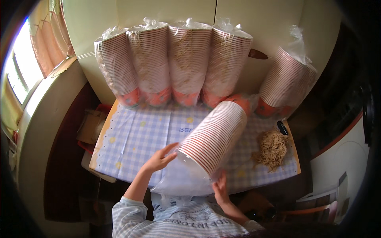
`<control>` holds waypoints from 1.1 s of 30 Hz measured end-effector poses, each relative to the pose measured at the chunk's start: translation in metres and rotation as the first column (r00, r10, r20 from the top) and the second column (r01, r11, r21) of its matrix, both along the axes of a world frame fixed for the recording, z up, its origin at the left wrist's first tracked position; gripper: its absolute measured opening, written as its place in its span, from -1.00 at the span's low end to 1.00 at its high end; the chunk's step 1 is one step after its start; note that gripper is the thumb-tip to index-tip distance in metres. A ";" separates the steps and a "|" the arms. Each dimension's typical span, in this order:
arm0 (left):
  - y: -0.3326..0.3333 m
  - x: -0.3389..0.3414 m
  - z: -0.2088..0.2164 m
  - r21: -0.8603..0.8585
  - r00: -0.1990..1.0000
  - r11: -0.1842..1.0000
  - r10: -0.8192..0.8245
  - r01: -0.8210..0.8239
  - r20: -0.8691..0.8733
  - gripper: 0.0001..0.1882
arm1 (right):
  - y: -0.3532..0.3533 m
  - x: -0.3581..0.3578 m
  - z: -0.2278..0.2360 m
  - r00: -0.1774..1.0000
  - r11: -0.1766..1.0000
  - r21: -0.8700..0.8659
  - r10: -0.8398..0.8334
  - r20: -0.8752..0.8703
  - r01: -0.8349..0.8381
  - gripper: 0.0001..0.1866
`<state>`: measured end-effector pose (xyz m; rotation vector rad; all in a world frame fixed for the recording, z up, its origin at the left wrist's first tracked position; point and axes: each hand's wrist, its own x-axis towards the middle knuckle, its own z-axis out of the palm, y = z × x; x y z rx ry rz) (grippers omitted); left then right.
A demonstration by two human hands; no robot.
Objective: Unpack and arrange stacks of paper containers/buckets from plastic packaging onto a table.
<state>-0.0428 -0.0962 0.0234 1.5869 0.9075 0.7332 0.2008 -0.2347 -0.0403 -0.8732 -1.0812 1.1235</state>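
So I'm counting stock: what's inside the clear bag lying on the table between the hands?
The clear bag holds one long nested stack of paper cups, white with red rims, lying on its side. The cups deeper in the stack, and anything inside them, are hidden.

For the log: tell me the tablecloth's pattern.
Pale blue and white checks with small yellow spots on the tablecloth, in the head view.
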 end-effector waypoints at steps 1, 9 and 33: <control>0.007 0.011 0.005 0.073 0.997 0.996 -0.050 0.055 -0.065 -0.39 | 0.004 -0.005 -0.001 0.996 1.000 0.019 0.009 0.093 -0.011 -0.16; 0.069 0.062 0.019 -0.047 0.935 0.959 -0.282 0.279 -0.216 0.01 | 0.059 0.005 0.010 0.983 0.990 -0.027 -0.134 0.126 0.139 -0.03; 0.172 0.182 0.010 -0.324 0.952 0.904 -0.304 0.278 -0.031 0.10 | 0.191 0.106 -0.042 0.774 0.955 -0.293 -0.221 -0.594 0.048 -0.29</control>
